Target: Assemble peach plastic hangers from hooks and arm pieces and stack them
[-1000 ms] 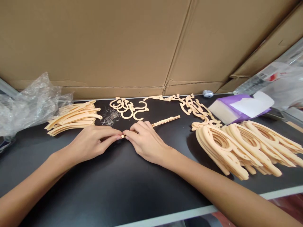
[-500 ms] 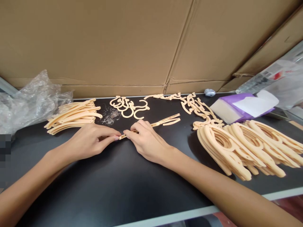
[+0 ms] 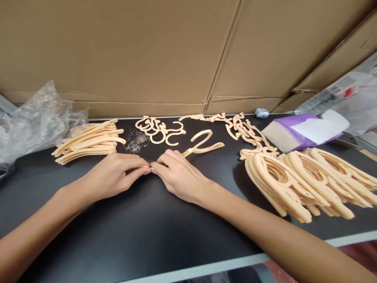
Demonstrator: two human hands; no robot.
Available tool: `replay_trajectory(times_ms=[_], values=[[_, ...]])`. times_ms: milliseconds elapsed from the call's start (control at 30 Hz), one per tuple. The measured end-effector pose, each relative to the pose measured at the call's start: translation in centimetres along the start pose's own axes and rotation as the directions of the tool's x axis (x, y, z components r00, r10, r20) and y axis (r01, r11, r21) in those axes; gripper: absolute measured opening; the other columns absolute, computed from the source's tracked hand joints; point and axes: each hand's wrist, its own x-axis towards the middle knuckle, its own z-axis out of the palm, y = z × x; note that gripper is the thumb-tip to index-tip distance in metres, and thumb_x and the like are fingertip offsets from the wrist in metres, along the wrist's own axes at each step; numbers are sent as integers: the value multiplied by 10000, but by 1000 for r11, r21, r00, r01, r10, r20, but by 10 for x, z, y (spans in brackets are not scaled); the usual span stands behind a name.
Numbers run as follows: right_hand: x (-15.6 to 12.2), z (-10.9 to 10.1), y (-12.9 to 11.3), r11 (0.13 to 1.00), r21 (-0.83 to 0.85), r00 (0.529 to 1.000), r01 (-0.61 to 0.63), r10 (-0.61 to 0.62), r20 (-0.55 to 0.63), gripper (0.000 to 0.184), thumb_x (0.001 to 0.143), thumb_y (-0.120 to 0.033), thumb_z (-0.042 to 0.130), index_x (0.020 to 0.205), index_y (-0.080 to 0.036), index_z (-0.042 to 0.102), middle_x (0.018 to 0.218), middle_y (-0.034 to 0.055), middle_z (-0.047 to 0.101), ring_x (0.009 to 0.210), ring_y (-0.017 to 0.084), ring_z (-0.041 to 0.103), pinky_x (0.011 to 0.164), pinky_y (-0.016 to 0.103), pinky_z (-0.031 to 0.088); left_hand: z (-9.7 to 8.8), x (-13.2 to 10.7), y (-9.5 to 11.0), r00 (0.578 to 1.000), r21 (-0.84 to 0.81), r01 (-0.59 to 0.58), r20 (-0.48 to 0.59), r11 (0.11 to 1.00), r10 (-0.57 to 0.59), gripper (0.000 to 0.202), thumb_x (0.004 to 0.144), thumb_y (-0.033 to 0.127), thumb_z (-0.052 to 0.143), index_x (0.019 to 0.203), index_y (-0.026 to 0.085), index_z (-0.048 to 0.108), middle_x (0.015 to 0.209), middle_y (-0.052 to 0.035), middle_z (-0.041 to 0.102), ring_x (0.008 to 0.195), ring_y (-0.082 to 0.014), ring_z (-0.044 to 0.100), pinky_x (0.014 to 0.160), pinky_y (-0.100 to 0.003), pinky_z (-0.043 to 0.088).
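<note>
Both my hands pinch one thin peach plastic hanger piece (image 3: 203, 146) lying on the black table (image 3: 147, 228). My left hand (image 3: 116, 175) grips its near end with thumb and fingertips closed. My right hand (image 3: 179, 175) is closed over the middle of the piece. Beyond my right hand a curved hook part stands up from the flat strip. The fingertips of both hands touch at the centre.
A stack of long flat peach pieces (image 3: 88, 140) lies at left beside crumpled clear plastic (image 3: 35, 120). Loose hooks (image 3: 159, 131) and scraps (image 3: 244, 133) lie at the back. A pile of wide hangers (image 3: 300, 179) fills the right. A purple box (image 3: 303, 129) and cardboard wall (image 3: 176, 55) stand behind.
The piece's far end has split: a curved hook part has swung up from the flat strip. My hands have closed together at the near end.
</note>
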Motion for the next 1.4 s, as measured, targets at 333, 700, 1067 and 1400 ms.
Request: replay_trajectory(times_ms=[333, 700, 1067, 1400], values=[[-4, -1, 3, 997, 18, 996, -80, 81, -44, 249, 1002, -81, 485, 1080, -110, 720, 982, 119, 673, 905, 227, 516, 832, 355, 413, -12, -4, -1, 991, -5, 97, 98, 995, -96, 354, 1035, 396, 488, 1211, 231, 747, 1137, -31, 795, 934, -199, 758, 804, -267, 535], [-5, -1, 5, 995, -88, 997, 43, -48, -60, 304, 988, -25, 410, 1019, -105, 702, 938, 122, 648, 894, 231, 486, 798, 358, 385, -12, -1, -1, 984, -25, 110, 141, 994, -106, 331, 1012, 380, 494, 998, 222, 785, 957, -18, 811, 756, -157, 732, 673, -235, 486], [-4, -1, 3, 990, -113, 993, 82, -90, -69, 309, 1017, -57, 397, 1031, -108, 701, 906, 105, 639, 877, 227, 491, 772, 356, 379, -20, 0, -2, 947, -189, 250, 252, 950, -199, 360, 983, 408, 503, 947, 184, 783, 732, -23, 744, 619, -142, 637, 555, -223, 447], [-6, 0, 2, 982, -143, 987, 121, -135, -88, 358, 1028, -45, 356, 955, -101, 702, 876, 115, 641, 853, 229, 487, 732, 356, 369, -17, -2, 4, 971, 18, 103, 214, 995, -104, 314, 1016, 334, 477, 946, 215, 759, 872, -4, 784, 727, -149, 693, 679, -240, 442]])
